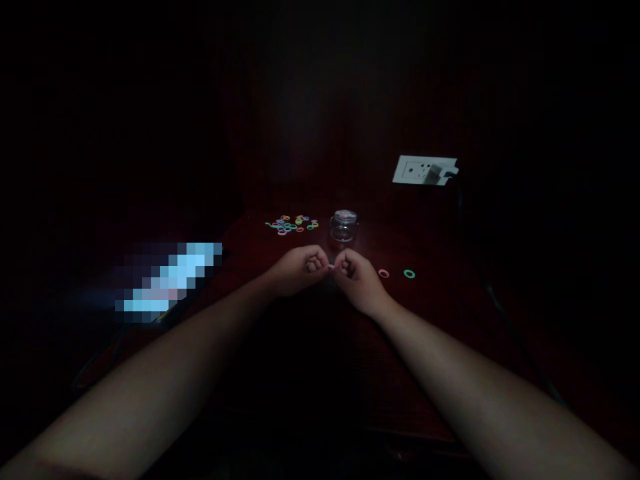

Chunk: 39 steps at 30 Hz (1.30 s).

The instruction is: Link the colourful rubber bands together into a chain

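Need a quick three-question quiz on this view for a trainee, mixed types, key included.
1. True or false: the clear jar stands to the right of the ring cluster.
2. What colour is the loose ring farthest right? a) yellow b) green c) blue
3. Where do the left hand and right hand meet: at one small piece, or at the jar's lid?

Key:
1. True
2. b
3. At one small piece, pinched between both hands' fingertips
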Each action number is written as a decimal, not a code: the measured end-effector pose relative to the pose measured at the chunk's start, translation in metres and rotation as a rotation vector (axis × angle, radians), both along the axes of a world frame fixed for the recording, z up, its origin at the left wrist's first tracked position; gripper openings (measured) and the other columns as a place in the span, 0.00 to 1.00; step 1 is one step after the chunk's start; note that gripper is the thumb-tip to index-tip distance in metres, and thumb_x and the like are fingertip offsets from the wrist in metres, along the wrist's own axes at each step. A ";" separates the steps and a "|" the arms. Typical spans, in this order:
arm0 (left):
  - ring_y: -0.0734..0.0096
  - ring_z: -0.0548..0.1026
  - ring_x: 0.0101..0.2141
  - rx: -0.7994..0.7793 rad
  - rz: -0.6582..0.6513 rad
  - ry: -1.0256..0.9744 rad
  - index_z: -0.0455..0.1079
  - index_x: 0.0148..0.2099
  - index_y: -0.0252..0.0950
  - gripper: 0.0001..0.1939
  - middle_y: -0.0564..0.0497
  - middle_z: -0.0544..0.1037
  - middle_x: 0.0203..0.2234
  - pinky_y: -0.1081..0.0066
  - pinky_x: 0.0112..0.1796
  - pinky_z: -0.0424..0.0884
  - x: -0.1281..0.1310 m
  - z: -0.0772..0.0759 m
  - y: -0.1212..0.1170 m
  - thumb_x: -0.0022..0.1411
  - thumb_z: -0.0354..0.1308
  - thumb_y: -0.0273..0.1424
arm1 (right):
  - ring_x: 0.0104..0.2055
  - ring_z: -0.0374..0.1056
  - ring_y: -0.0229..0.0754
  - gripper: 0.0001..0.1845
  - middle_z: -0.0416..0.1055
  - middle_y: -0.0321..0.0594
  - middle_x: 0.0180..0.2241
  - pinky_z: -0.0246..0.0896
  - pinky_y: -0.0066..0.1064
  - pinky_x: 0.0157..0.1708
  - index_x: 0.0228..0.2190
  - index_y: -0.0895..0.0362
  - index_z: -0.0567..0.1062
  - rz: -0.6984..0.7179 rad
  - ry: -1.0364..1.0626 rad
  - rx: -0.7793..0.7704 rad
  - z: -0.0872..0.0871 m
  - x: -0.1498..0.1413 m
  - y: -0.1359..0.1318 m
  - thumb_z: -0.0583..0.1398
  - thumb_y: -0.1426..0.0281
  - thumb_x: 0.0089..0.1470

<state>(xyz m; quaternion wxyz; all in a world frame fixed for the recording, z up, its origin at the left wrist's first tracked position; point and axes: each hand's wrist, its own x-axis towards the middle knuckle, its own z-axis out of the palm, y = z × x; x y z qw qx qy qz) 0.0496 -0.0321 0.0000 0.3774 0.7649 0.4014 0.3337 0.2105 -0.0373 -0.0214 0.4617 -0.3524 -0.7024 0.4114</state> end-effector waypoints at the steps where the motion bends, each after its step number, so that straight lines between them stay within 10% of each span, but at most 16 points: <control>1: 0.83 0.57 0.19 -0.004 0.000 -0.002 0.64 0.33 0.31 0.11 0.57 0.62 0.18 0.81 0.19 0.53 0.000 0.000 0.000 0.53 0.55 0.35 | 0.18 0.49 0.30 0.08 0.53 0.28 0.17 0.42 0.23 0.17 0.24 0.57 0.60 0.001 -0.001 0.001 0.000 0.000 0.000 0.56 0.68 0.45; 39: 0.76 0.72 0.28 -0.023 -0.027 -0.005 0.68 0.34 0.30 0.11 0.48 0.76 0.27 0.76 0.29 0.65 -0.003 0.000 0.002 0.57 0.52 0.34 | 0.18 0.51 0.30 0.07 0.57 0.29 0.18 0.42 0.22 0.17 0.25 0.56 0.60 -0.012 0.010 -0.020 -0.001 -0.001 0.001 0.56 0.70 0.45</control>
